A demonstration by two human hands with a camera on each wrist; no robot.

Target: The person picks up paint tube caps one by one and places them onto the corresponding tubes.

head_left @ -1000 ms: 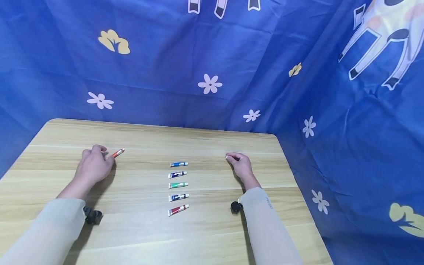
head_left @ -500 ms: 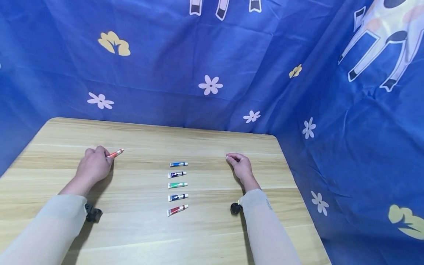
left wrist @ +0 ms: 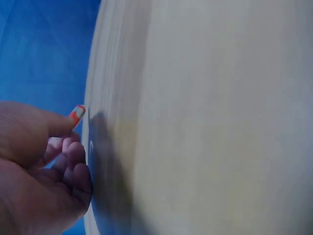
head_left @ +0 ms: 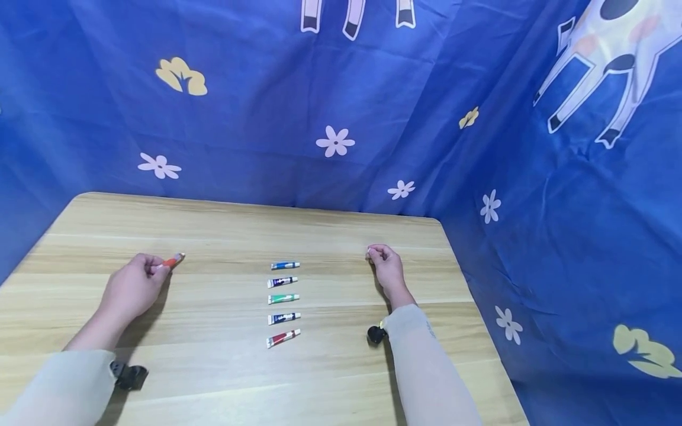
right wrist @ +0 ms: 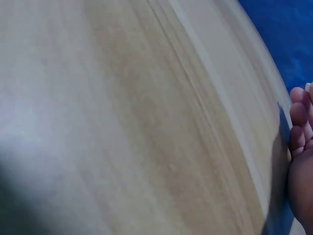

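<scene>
My left hand (head_left: 133,287), at the left of the table, pinches an orange paint tube (head_left: 173,260) between thumb and fingers. In the left wrist view, the orange-and-white end of the paint tube (left wrist: 78,113) sticks out past the thumb. On the right side, my right hand (head_left: 391,273) has its thumb and fingertips together on a small white thing (head_left: 369,251), mostly hidden. Only part of the right hand (right wrist: 301,132) shows in the right wrist view. Between the hands lie a blue tube (head_left: 285,265), a dark purple tube (head_left: 282,282), a green tube (head_left: 283,299), a navy tube (head_left: 284,318) and a red tube (head_left: 283,338).
The tubes form a column on the wood-grain table (head_left: 224,367), spaced apart. Behind the table and along its right side hangs a blue curtain (head_left: 256,136) with flowers and animals. Each sleeve carries a black wrist camera (head_left: 129,376).
My left hand has drawn back toward me and leftward with the orange paint tube, and its grip on the tube has shifted. The right hand has barely moved. The row of tubes stays put.
</scene>
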